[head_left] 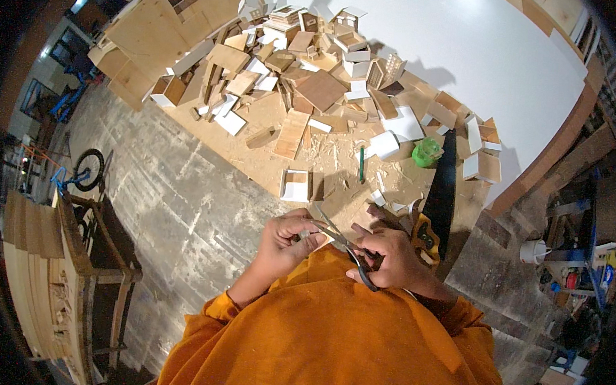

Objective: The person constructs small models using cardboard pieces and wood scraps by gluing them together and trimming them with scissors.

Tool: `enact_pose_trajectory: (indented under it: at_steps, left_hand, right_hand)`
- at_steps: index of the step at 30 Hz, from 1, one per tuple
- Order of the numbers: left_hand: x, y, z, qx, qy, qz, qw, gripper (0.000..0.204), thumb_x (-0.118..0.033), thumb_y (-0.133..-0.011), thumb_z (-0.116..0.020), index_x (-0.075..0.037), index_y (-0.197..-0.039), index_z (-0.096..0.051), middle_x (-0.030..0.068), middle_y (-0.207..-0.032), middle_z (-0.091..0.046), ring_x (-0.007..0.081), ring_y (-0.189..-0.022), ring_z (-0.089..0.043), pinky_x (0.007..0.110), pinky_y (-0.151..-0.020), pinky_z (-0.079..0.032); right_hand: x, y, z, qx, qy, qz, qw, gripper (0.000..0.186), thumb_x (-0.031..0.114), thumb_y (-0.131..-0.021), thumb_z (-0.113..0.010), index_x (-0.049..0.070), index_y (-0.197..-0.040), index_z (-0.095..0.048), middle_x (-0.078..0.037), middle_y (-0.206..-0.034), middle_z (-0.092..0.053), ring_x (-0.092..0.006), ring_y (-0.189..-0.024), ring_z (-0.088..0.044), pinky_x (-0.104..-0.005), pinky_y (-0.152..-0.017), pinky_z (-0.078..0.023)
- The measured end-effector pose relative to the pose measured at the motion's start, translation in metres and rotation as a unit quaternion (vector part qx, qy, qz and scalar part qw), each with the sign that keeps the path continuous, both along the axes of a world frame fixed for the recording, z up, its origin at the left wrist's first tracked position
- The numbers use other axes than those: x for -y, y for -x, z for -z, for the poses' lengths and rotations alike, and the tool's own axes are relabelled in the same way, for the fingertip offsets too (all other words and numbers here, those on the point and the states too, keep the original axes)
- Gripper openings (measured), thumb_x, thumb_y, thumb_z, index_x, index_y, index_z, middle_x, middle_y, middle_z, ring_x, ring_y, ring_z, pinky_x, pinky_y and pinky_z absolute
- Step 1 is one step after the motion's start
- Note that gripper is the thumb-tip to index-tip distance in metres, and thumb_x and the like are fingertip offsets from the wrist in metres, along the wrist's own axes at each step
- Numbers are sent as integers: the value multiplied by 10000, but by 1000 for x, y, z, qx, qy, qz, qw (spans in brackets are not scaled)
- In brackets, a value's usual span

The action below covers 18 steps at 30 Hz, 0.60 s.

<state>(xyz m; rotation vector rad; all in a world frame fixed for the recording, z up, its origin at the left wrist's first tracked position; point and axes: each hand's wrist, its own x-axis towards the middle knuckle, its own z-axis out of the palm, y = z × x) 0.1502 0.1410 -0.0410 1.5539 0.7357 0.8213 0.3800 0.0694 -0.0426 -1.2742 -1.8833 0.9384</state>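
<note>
Scissors [345, 240], black-handled metal, gripped in right hand [390, 258], point far-left toward left hand [284, 243] pinching small pale flat piece [326, 240].

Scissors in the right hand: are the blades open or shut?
Open: the scissors in the right hand show two blades spread, tips apart.

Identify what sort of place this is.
Likely a woodworking shop: a yellow-handled handsaw, a heap of small wooden pieces and scattered wood shavings are in view.
</note>
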Motion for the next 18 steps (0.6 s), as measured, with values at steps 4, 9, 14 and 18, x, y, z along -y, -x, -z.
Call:
enact_pose_trajectory:
  at_steps: [4,9,14,18]
  left_hand:
    - [1,0,3,-9,6,1,1000,89,16,-818,-701,19,-905,-685,59,-791,-622,139,-742,-544,265,-662,-416]
    - [-6,-3,-4,-37,-24,16,999,112,39,-817,-681,15,-926,-692,65,-797,-628,144,-740,-556,275,-655,-425]
    - [-11,-10,-11,-10,-25,38,999,134,49,-816,-673,13,-943,-699,51,-765,-604,133,-717,-535,279,-643,-421]
    - [-13,-11,-6,-23,-6,46,999,151,58,-815,-672,9,-954,-704,39,-743,-579,121,-689,-508,270,-629,-409]
  right_hand:
    - [2,-1,14,6,-79,11,997,344,224,-627,-861,10,-740,-616,-54,-584,-533,-205,-543,-547,-346,-543,-433]
    - [-1,-1,4,10,-66,29,997,425,284,-616,-882,-5,-820,-647,-59,-616,-553,-218,-588,-569,-347,-608,-462]
    - [-8,-4,0,15,-132,39,990,553,387,-568,-909,-3,-870,-659,-38,-611,-547,-212,-600,-571,-337,-646,-471]
    - [-5,-6,0,15,-66,28,997,537,407,-571,-909,17,-837,-654,-18,-587,-518,-202,-578,-549,-333,-602,-451]
